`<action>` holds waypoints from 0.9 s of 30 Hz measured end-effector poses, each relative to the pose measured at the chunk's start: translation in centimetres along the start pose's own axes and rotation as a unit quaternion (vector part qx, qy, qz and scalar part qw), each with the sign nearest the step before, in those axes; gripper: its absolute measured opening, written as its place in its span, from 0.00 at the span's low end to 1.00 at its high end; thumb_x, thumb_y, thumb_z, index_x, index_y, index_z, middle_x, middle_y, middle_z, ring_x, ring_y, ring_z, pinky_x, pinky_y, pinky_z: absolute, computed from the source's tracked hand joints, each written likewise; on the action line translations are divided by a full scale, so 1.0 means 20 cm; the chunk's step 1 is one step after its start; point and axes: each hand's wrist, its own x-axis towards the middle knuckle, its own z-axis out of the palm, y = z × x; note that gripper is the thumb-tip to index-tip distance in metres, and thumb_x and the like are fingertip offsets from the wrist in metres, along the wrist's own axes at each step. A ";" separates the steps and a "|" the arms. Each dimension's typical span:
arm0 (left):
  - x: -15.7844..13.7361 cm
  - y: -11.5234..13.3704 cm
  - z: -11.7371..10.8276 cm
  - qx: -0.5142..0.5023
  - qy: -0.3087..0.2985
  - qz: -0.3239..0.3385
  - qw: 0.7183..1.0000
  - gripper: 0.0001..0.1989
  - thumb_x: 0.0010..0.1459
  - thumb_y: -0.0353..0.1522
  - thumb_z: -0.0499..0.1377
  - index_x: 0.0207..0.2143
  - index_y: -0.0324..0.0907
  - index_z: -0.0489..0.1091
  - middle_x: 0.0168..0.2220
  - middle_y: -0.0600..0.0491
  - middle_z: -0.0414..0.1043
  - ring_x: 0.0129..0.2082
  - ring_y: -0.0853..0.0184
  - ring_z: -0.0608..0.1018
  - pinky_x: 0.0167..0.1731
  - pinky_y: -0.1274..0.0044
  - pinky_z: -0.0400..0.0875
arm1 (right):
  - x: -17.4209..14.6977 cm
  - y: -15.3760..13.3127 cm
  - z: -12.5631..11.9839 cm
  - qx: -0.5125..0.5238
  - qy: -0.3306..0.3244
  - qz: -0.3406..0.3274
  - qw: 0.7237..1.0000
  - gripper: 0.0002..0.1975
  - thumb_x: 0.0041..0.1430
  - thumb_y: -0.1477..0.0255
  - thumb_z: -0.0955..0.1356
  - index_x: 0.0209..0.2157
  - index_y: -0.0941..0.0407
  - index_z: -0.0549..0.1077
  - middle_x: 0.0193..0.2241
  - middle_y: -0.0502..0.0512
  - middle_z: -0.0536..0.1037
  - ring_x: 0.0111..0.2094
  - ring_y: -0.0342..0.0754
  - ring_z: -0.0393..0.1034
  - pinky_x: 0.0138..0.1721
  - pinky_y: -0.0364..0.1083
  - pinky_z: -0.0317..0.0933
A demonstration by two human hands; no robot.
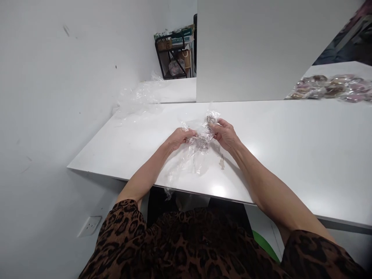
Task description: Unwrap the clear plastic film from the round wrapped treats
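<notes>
In the head view, the left hand (pixel 183 136) pinches crumpled film (pixel 200 141) and the right hand (pixel 225 133) grips it at a small brown item (pixel 210 119), over the table (pixel 290 155), the work appearing unfinished with film trailing loose, while shiny packs (pixel 334 90) lie far right.

The person wears a leopard-print top (pixel 186 252) at the bottom of the frame. Its cloth is brown, with irregular black spots, some shaped like broken rings. The left sleeve (pixel 120 224), lower left, and the right sleeve (pixel 316 255), lower right, are short. The left hand (pixel 180 138) and right hand (pixel 227 135) are bare.
</notes>
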 end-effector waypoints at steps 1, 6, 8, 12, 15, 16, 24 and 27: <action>0.00 0.02 0.00 0.004 0.000 0.010 1.000 0.18 0.49 0.38 0.75 0.33 0.36 0.75 0.40 0.44 0.82 0.35 0.65 0.83 0.40 0.73 0.76 | 0.00 -0.01 -0.01 0.003 -0.002 0.001 1.000 0.26 0.34 0.64 0.82 0.34 0.53 0.71 0.30 0.48 0.77 0.29 0.43 0.70 0.29 0.44 0.64; -0.04 0.18 0.02 -0.016 0.013 0.075 0.997 0.18 0.57 0.44 0.69 0.33 0.40 0.69 0.53 0.44 0.80 0.40 0.62 0.85 0.40 0.73 0.76 | 0.05 0.00 -0.06 -0.032 0.055 -0.006 0.998 0.23 0.37 0.63 0.80 0.34 0.54 0.71 0.31 0.50 0.76 0.30 0.43 0.70 0.28 0.43 0.63; -0.06 0.26 0.06 0.004 0.017 0.084 0.996 0.18 0.59 0.44 0.68 0.34 0.40 0.69 0.55 0.44 0.78 0.41 0.62 0.85 0.40 0.73 0.76 | 0.08 0.01 -0.10 -0.060 0.095 -0.020 0.993 0.22 0.40 0.61 0.79 0.36 0.54 0.72 0.33 0.50 0.75 0.31 0.43 0.69 0.29 0.43 0.65; -0.07 0.41 0.14 0.046 0.018 0.104 0.993 0.18 0.62 0.46 0.65 0.35 0.40 0.72 0.58 0.43 0.77 0.40 0.62 0.86 0.38 0.73 0.77 | 0.13 0.02 -0.16 -0.075 0.146 -0.035 0.986 0.20 0.45 0.60 0.77 0.37 0.53 0.72 0.38 0.50 0.74 0.32 0.42 0.70 0.29 0.43 0.65; -0.08 0.51 0.19 0.073 0.029 0.122 0.989 0.19 0.64 0.49 0.63 0.37 0.41 0.73 0.58 0.44 0.77 0.38 0.62 0.86 0.37 0.73 0.78 | 0.14 0.00 -0.18 -0.069 0.157 -0.037 0.984 0.18 0.46 0.61 0.75 0.37 0.53 0.71 0.38 0.50 0.74 0.31 0.42 0.69 0.28 0.42 0.64; -0.08 0.53 0.21 0.080 0.037 0.128 0.988 0.20 0.64 0.49 0.62 0.38 0.41 0.74 0.58 0.45 0.78 0.37 0.63 0.86 0.37 0.73 0.78 | 0.15 -0.01 -0.18 -0.067 0.160 -0.037 0.984 0.18 0.47 0.61 0.75 0.37 0.53 0.70 0.37 0.50 0.73 0.31 0.42 0.69 0.28 0.42 0.64; -0.06 0.72 0.33 0.094 0.092 0.169 0.977 0.21 0.71 0.50 0.54 0.44 0.43 0.74 0.53 0.49 0.79 0.38 0.64 0.86 0.37 0.73 0.78 | 0.15 -0.05 -0.18 -0.046 0.151 -0.057 0.986 0.16 0.49 0.63 0.74 0.35 0.53 0.67 0.37 0.50 0.72 0.30 0.44 0.68 0.31 0.46 0.62; -0.06 0.81 0.39 0.110 0.091 0.205 0.968 0.22 0.73 0.49 0.49 0.45 0.42 0.72 0.51 0.50 0.79 0.44 0.64 0.84 0.38 0.75 0.77 | 0.17 -0.07 -0.20 -0.043 0.180 -0.078 0.980 0.14 0.50 0.64 0.73 0.34 0.53 0.67 0.36 0.51 0.72 0.32 0.44 0.66 0.34 0.47 0.63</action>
